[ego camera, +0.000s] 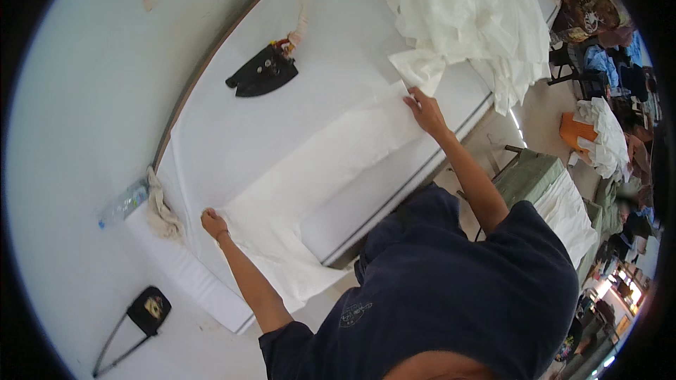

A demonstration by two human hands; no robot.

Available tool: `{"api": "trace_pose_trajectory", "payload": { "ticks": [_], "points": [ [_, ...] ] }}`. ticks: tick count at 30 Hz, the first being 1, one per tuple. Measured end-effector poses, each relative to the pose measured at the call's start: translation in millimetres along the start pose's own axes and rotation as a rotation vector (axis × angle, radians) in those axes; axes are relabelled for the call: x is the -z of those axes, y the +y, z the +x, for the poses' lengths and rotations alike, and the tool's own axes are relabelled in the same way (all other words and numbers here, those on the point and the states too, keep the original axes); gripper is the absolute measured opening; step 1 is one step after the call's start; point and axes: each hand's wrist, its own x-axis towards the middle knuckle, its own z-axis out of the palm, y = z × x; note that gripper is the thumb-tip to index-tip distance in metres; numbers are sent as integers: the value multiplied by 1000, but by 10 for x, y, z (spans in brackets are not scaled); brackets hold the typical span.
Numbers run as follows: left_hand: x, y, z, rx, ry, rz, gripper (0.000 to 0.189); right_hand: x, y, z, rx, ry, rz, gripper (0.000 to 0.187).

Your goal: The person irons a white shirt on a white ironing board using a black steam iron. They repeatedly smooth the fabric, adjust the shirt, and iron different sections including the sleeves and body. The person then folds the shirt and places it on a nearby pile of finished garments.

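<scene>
A long piece of thin white fabric (322,150) lies across the white padded table (364,195), with its near-left part hanging over the table's edge. My left hand (214,224) is closed on its left end, near the table's left side. At the right end, my right hand (424,110) pinches the fabric's corner between thumb and fingers. Just beyond that hand begins a large heap of cream-white fabric (465,10), which drapes over the table's front edge. A black iron-shaped tool (264,71) rests farther back, joined to a wrapped cable (300,2).
Beside the table's left end are a white roll (185,269), a crumpled beige cloth (163,211) and a plastic bottle (129,201). A black bag (149,310) lies at lower left. Behind me stand a green-covered bench (533,171) and an orange basket (575,129) with white cloth.
</scene>
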Motion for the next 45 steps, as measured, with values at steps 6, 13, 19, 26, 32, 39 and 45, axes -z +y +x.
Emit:
{"api": "trace_pose_trajectory", "payload": {
  "ticks": [6, 13, 19, 26, 32, 39, 45],
  "points": [
    [-278, 265, -13, 45, -77, -24, 14, 77, 14, -5, -199, -59, -103, 29],
    [-6, 697, -445, -51, 184, 39, 43, 89, -24, 62, -141, -87, -43, 35],
    [191, 2468, -2366, -423, -271, -242, 47, 134, 36, -311, -215, -45, -165, 42],
    [238, 1945, -2463, -488, -245, -308, 56, 124, 235, -280, -55, -19, -241, 45],
    [345, 1689, -2453, -528, -343, -318, 63, 189, 261, -357, -32, 12, -515, 47],
    [526, 2357, -2471, -306, -173, -513, 48, 194, -216, -489, 147, 258, -454, 39],
    [-16, 3025, -2291, -182, -197, -261, 59, -360, -330, -220, 499, -82, -501, 59]
  ]
}}
